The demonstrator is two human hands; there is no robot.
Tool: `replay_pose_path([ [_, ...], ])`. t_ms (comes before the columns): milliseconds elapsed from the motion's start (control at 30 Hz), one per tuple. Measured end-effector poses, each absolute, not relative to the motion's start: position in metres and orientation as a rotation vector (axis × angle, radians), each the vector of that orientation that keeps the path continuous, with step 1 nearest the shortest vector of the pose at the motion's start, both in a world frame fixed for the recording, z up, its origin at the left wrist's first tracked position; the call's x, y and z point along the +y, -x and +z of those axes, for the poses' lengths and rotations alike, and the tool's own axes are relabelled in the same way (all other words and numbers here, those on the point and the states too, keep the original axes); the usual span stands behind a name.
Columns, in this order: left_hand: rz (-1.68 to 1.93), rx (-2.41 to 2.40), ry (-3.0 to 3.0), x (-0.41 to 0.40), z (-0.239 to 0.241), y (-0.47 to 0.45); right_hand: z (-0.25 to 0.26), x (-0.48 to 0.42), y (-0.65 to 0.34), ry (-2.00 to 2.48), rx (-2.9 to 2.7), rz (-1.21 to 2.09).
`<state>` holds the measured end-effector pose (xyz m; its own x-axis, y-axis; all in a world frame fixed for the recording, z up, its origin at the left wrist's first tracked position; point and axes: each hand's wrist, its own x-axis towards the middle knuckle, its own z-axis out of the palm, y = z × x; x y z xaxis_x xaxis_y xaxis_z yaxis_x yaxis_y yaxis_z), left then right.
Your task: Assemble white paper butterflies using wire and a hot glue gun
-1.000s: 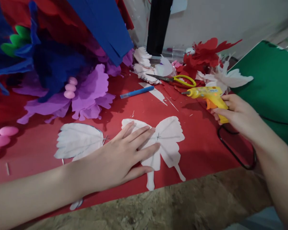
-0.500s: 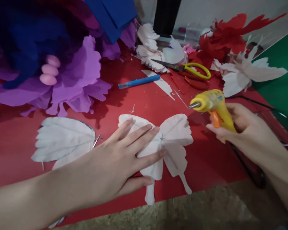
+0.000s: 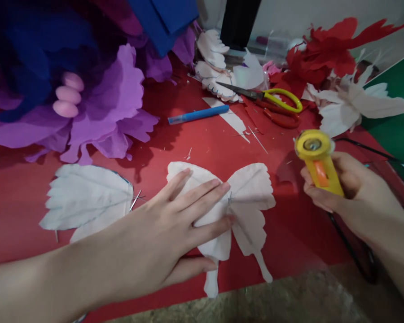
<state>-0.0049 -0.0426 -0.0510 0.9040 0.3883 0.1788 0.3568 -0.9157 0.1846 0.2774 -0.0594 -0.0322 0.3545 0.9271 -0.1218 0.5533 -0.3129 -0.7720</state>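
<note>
Spread flat, my left hand (image 3: pixel 178 224) presses on the left wing of a white butterfly cutout (image 3: pixel 249 184), its fingers apart. The cutout has scalloped wings with two tails, and a wire shows at its middle. A yellow hot glue gun (image 3: pixel 323 166) with an orange trigger is gripped in my right hand (image 3: pixel 360 188), held above the red surface to the right of the butterfly. Its nozzle points roughly toward the camera. Partly under my left forearm lies another white wing piece (image 3: pixel 87 193), with wire ends at its right edge.
Scissors (image 3: pixel 265 96) with yellow and red handles and a blue pen (image 3: pixel 198 114) lie behind the butterfly. Large purple petals (image 3: pixel 111 103) fill the back left. A finished-looking white butterfly (image 3: pixel 357 101) and red cutouts (image 3: pixel 330 49) stand back right. A black cord (image 3: pixel 357 143) runs at right.
My right hand has moved right and turned the glue gun, so its nozzle has swung from pointing left to facing the camera. My left hand stays on the butterfly.
</note>
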Motion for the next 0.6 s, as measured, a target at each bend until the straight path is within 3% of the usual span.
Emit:
replay_pose_path([
  [300, 0.302, 0.58, -2.888, -0.043, -0.055, 0.005, -0.044, -0.075, -0.283, 2.094, -1.786, -0.029],
  [600, 0.257, 0.53, -2.856, -0.04, -0.056, 0.003, -0.038, -0.071, -0.272, 2.099, -1.961, -0.149],
])
